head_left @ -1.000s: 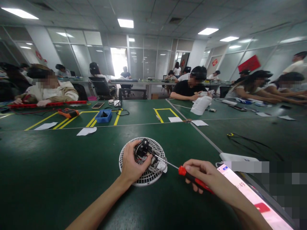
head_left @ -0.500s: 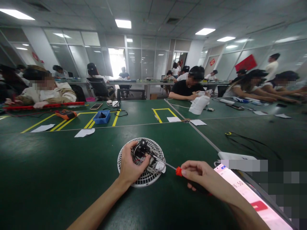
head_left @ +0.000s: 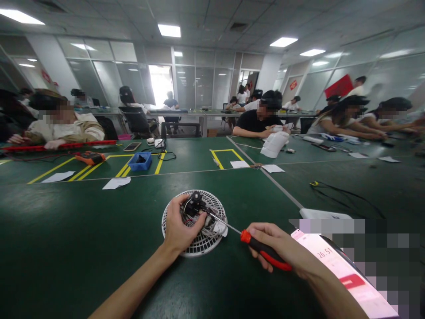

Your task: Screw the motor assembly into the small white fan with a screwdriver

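Observation:
A round white fan grille (head_left: 199, 249) lies on the green table, with a black motor assembly (head_left: 195, 200) and a tangle of wires on top of it. My left hand (head_left: 179, 223) wraps round the motor assembly from the left, thumb and fingers closed on it. In my right hand (head_left: 270, 241) is a screwdriver (head_left: 265, 252) with a red and black handle. Its shaft slants up and left, and its tip meets the assembly near my left thumb; the exact contact point is too small to make out. A white tag or piece (head_left: 220, 228) rests at the grille's right side.
A lit phone screen (head_left: 345, 270) and a white device (head_left: 325, 215) are at right, near a black cable (head_left: 348, 197). Beyond are a blue bin (head_left: 140, 162), an orange multimeter (head_left: 89, 157) and paper sheets (head_left: 116, 183). Several people sit at tables behind.
My right hand has turned on the screwdriver handle, so more of the handle shows now. My left hand keeps its hold on the motor assembly.

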The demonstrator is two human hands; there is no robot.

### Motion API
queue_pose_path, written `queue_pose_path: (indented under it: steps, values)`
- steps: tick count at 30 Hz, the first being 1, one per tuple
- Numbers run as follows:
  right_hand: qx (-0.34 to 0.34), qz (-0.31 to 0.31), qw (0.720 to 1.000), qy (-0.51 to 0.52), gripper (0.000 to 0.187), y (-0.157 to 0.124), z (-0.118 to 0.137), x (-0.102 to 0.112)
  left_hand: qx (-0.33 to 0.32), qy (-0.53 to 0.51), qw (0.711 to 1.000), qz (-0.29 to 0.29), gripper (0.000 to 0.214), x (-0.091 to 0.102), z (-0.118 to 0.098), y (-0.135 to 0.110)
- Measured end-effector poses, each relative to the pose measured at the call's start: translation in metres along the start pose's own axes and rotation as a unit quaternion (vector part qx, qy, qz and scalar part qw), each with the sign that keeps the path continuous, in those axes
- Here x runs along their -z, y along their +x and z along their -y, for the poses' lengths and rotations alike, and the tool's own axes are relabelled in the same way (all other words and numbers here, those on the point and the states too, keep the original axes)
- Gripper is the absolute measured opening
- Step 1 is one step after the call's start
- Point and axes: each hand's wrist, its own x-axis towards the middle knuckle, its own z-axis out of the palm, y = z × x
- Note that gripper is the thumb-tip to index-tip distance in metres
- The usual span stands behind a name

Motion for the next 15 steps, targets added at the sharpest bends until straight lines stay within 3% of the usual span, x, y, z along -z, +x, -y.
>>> queue_pose_path:
  steps: [15]
  values:
    - [-0.033,0.012,0.999,0.037,0.040,0.0041,-0.0052,0.0020,-0.012,-0.009,1.000,-0.001,0.053,0.0026,-0.0011,0.0016]
